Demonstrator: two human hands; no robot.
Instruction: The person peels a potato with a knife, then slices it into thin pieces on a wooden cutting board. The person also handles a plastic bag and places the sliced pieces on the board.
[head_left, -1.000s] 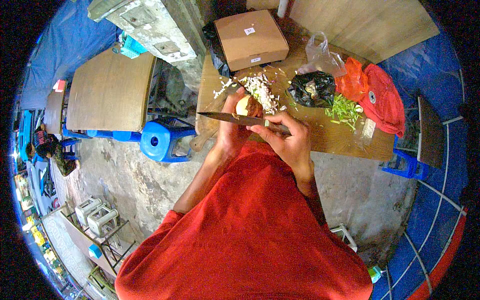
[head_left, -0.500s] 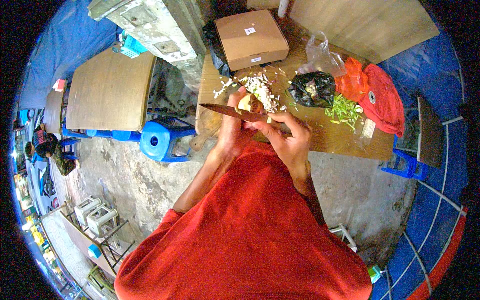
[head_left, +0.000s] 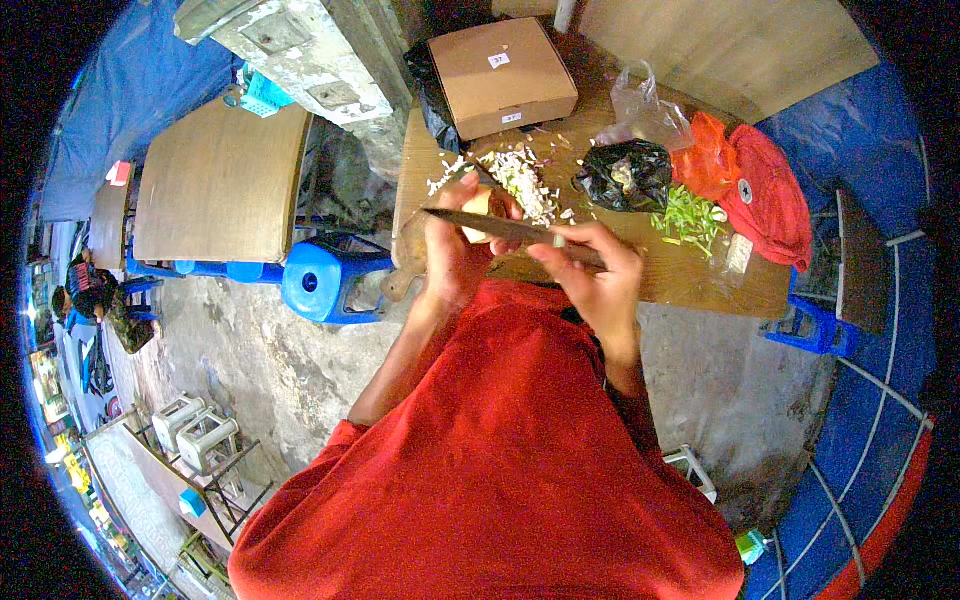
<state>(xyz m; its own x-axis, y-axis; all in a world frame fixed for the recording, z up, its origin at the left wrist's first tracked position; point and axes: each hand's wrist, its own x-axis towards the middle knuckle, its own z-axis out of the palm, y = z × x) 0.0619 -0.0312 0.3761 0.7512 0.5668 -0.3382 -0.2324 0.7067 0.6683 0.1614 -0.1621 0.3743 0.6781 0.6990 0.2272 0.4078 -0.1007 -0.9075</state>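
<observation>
My left hand (head_left: pixel 456 252) is closed around what looks like a partly peeled potato (head_left: pixel 479 208), its pale yellow flesh showing beside a brown patch. In my right hand (head_left: pixel 607 275) is a knife (head_left: pixel 490 224) with a long dark blade. The blade points left and crosses in front of the potato; whether it touches cannot be made out. Beyond my hands, chopped white pieces (head_left: pixel 522 178) are scattered over the wooden table (head_left: pixel 690 285). A round wooden board (head_left: pixel 408 262) lies partly hidden behind my left forearm.
A cardboard box (head_left: pixel 505 75) stands at the table's back. To the right are a black plastic bag (head_left: pixel 625 172), a clear bag (head_left: pixel 648 115), cut greens (head_left: pixel 688 220), an orange bag (head_left: pixel 706 155) and a red cap (head_left: pixel 768 205). A blue stool (head_left: pixel 330 280) stands left.
My right hand has drawn the knife to the right, and its blade sits at a different angle. My left hand has shifted slightly left with the potato, which shows more pale flesh.
</observation>
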